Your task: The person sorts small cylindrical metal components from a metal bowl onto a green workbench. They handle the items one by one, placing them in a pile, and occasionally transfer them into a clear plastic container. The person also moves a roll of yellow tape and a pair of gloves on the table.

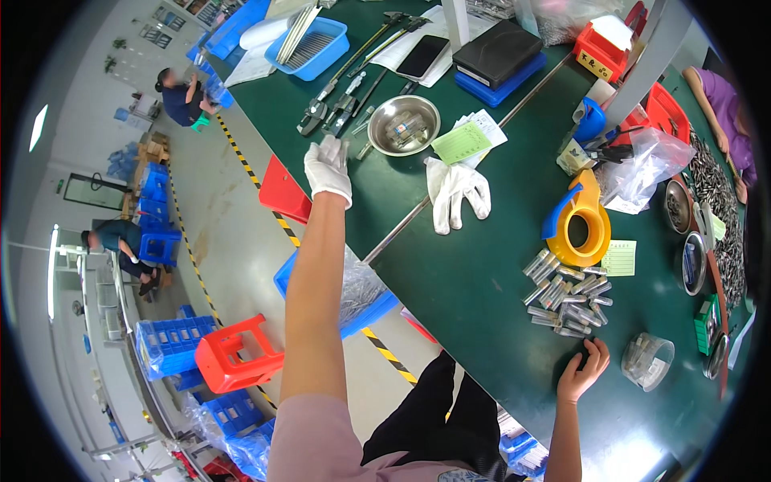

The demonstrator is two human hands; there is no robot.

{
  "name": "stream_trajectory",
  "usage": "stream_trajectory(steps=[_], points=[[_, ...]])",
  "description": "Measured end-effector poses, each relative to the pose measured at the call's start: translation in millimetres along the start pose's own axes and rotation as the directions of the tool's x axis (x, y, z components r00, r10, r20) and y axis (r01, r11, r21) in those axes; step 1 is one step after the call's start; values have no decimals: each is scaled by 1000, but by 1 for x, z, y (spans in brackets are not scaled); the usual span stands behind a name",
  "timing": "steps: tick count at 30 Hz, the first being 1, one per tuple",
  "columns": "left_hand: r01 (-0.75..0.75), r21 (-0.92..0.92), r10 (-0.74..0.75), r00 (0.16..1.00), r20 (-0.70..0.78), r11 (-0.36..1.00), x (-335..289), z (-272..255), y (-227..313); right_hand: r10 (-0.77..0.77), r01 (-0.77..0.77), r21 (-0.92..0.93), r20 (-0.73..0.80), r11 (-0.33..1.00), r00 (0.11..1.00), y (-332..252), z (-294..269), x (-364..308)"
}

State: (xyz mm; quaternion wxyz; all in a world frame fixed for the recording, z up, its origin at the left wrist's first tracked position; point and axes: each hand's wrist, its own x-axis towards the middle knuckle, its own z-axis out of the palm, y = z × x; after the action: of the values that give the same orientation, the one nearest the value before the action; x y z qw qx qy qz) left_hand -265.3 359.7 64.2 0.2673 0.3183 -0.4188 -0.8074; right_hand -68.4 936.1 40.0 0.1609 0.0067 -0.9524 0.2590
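My left hand [328, 169], in a white glove, reaches over the table's left edge with its fingers stretched forward and nothing visible in them. Just beyond its fingertips lie several calipers [344, 104]. To its right stands a steel bowl [434, 132] holding small clear tubes [407, 128]; a loose tube [365, 151] lies between hand and bowl. My bare right hand [585, 369] rests on the green table, open, its fingers loosely bent and apart. Close above it is a pile of small clear capped tubes [569, 293]. A clear plastic tub [647, 361] with some pieces inside sits to its right.
A spare white glove [456, 195], green slips [461, 142] and a yellow tape dispenser [590, 229] lie mid-table. A phone [423, 57], black case [498, 55] and blue basket [328, 60] are at the back. A red stool [239, 353] and blue crates [173, 347] stand left.
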Motion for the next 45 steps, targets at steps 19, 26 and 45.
stream_trajectory(steps=[19,26,45], points=[[-584,759,210,735,645,-289,-271,-20,-106,132,-128,59,-75,990,988,-15,-5,22],[-595,590,3,703,711,-545,-270,6,-108,169,-160,93,-98,983,981,-16,-6,18],[-926,-70,-306,-193,932,372,-389,74,-159,238,-293,-65,-429,954,871,73,-86,33]])
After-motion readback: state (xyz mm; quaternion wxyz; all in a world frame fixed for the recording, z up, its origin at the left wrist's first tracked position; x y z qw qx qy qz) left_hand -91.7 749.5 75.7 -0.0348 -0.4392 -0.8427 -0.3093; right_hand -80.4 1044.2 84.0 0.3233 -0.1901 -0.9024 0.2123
